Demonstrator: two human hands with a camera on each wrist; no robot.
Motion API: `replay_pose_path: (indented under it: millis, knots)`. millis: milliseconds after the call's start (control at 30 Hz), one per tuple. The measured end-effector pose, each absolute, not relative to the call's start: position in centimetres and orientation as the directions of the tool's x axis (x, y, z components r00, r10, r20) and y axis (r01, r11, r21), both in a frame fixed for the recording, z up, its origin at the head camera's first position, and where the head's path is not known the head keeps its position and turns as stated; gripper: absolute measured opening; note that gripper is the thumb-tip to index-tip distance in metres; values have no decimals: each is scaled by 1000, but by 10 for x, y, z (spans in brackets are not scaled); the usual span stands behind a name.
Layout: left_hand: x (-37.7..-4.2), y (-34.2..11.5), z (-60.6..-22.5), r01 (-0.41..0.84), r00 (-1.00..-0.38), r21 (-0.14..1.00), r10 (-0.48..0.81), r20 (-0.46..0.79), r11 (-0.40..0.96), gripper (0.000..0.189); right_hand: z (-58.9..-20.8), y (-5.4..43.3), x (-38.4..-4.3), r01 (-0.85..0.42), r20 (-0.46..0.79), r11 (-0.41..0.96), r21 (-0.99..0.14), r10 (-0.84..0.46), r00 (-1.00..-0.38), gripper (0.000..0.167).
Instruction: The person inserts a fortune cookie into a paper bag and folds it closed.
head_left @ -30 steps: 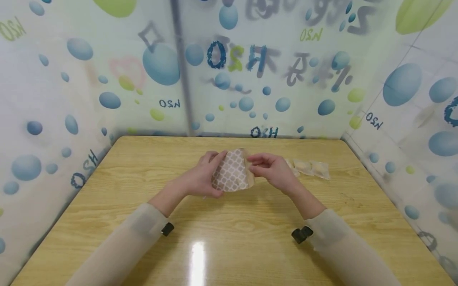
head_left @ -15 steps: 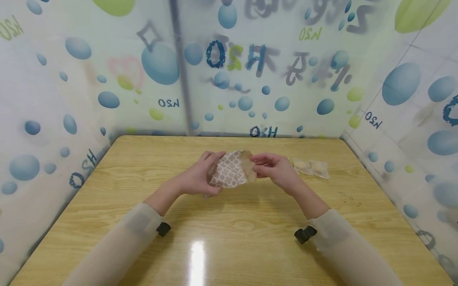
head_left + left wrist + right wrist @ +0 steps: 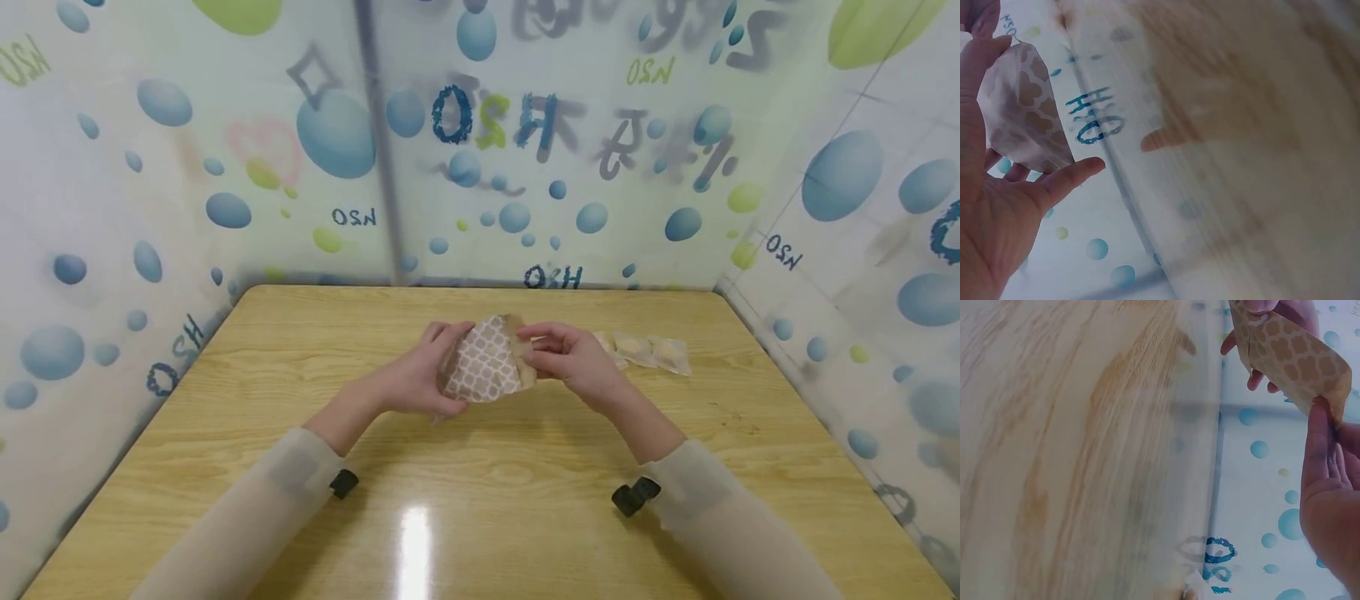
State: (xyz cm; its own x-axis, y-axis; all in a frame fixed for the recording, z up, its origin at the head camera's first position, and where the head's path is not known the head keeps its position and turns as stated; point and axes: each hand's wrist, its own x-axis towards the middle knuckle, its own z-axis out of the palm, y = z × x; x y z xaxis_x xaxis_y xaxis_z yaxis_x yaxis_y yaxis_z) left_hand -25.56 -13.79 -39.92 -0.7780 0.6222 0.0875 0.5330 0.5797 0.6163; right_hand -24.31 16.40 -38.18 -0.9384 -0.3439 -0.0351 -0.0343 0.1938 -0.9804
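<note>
A small paper bag (image 3: 483, 362) with a brown-and-white lattice print is held between both hands over the middle of the table. My left hand (image 3: 416, 375) grips its left end, thumb below and fingers above and behind. At the right end, my right hand (image 3: 573, 358) pinches the plain brown edge between thumb and fingers. In the left wrist view the bag (image 3: 1029, 112) lies in the curve of the left hand (image 3: 1004, 212). The right wrist view shows the bag (image 3: 1297, 356) slanting down to the right fingertips (image 3: 1319, 419). The inside of the bag is hidden.
Several small clear sachets (image 3: 670, 356) with pale contents lie in a row behind the right hand, partly covered by it. The wooden table (image 3: 480, 492) ends at a bubble-printed curtain (image 3: 480, 208), with similar walls at both sides.
The bag first tilted and creased, showing more of its plain brown edge, then turned back with its patterned face fuller in view. Both hands shifted slightly and kept their hold.
</note>
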Motion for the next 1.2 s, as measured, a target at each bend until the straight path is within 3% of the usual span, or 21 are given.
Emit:
replay_pose_path:
  millis: [233,633,1200]
  knots:
    - [-251,-140,-399,547,-777,611,619,115,572,125,-387,160,-241,16,-44,88,-996,-330,-943,43]
    - [-255,-142,-397,552,-778,594,617,117,585,125,-386,156,-242,-80,18,185,-979,-313,-949,41]
    - [-250,-147,-398,520,-794,596,603,73,612,128,-386,149,-241,-78,4,207,-975,-337,-941,45]
